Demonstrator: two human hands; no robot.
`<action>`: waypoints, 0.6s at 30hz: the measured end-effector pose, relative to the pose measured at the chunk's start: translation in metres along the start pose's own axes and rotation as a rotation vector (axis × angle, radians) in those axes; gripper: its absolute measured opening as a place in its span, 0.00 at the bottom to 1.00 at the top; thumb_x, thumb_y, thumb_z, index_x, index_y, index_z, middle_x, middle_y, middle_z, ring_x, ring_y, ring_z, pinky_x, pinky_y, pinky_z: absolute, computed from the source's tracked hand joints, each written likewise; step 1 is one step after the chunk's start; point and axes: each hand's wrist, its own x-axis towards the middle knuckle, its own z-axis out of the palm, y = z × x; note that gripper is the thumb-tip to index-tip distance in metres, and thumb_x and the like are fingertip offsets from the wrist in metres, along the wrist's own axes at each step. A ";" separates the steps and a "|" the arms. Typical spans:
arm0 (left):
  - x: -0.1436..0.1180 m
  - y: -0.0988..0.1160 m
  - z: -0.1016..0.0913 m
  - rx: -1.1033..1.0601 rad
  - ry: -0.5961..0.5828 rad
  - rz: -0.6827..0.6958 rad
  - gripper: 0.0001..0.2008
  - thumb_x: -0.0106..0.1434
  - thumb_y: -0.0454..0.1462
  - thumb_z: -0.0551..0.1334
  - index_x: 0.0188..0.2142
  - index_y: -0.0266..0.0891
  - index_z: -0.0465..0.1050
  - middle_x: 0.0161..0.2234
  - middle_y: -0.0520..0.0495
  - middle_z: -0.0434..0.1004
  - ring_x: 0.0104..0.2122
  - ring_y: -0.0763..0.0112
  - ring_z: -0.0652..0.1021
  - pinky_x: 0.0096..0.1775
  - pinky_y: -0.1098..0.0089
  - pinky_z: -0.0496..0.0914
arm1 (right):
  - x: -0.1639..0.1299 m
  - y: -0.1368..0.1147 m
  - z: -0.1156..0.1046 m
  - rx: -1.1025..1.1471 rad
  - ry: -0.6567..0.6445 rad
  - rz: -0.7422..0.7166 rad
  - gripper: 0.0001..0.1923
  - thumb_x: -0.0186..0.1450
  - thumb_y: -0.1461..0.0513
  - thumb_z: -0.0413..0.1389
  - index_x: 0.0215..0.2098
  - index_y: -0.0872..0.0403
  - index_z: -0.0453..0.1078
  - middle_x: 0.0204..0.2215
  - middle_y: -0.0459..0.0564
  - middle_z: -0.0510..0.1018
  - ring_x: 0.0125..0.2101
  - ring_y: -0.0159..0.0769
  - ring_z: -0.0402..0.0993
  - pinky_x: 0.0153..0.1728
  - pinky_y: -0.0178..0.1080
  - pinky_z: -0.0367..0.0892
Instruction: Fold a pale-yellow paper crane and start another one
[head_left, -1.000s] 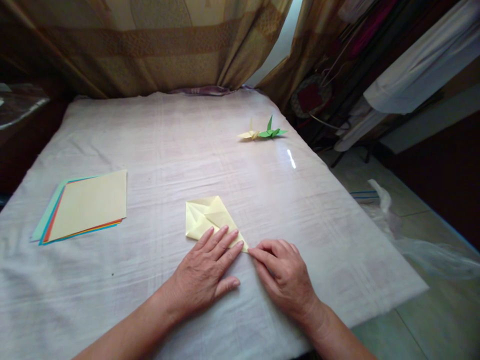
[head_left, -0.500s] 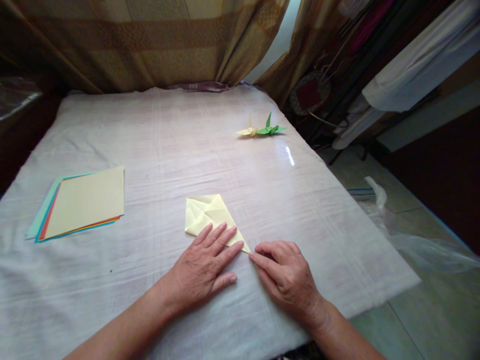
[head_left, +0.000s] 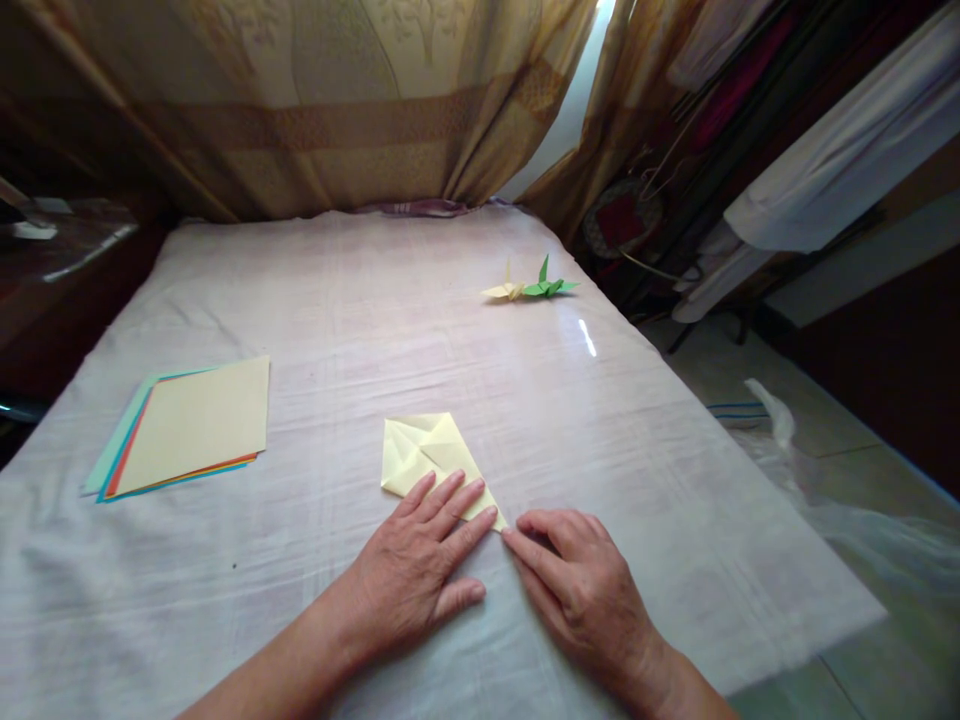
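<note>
A pale yellow paper, partly folded (head_left: 422, 452), lies near the front middle of the cloth-covered table (head_left: 360, 320). My left hand (head_left: 415, 570) rests flat on its near half, fingers spread and pressing it down. My right hand (head_left: 576, 582) lies beside it, with the index fingertip touching the paper's near right point. Neither hand lifts the paper.
A stack of coloured sheets with a yellow one on top (head_left: 187, 428) lies at the left. Two folded paper cranes, one yellow (head_left: 504, 291) and one green (head_left: 549, 286), stand at the far right edge. Curtains hang behind; a plastic bag (head_left: 825, 490) lies on the floor at the right.
My hands and the paper keep their pose. Only the view has shifted, so everything sits a little lower in the picture.
</note>
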 end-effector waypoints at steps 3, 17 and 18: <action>0.000 -0.001 -0.001 -0.017 -0.002 -0.002 0.32 0.69 0.55 0.49 0.67 0.46 0.52 0.68 0.45 0.50 0.67 0.56 0.53 0.65 0.53 0.48 | -0.001 0.001 0.001 -0.007 0.006 -0.007 0.13 0.67 0.66 0.51 0.46 0.51 0.74 0.37 0.51 0.77 0.38 0.36 0.70 0.41 0.40 0.65; -0.001 -0.002 -0.006 -0.075 -0.050 -0.012 0.33 0.69 0.57 0.48 0.68 0.47 0.50 0.69 0.44 0.49 0.67 0.55 0.52 0.66 0.50 0.44 | 0.000 0.002 0.001 0.010 0.025 -0.035 0.13 0.68 0.65 0.51 0.45 0.52 0.75 0.37 0.51 0.77 0.37 0.35 0.71 0.40 0.38 0.64; -0.001 -0.002 -0.006 -0.076 -0.050 -0.009 0.34 0.69 0.57 0.48 0.68 0.47 0.50 0.69 0.44 0.49 0.67 0.55 0.53 0.66 0.50 0.44 | 0.000 0.002 0.001 0.011 0.026 -0.033 0.13 0.68 0.65 0.51 0.45 0.52 0.75 0.37 0.50 0.78 0.37 0.35 0.71 0.40 0.38 0.64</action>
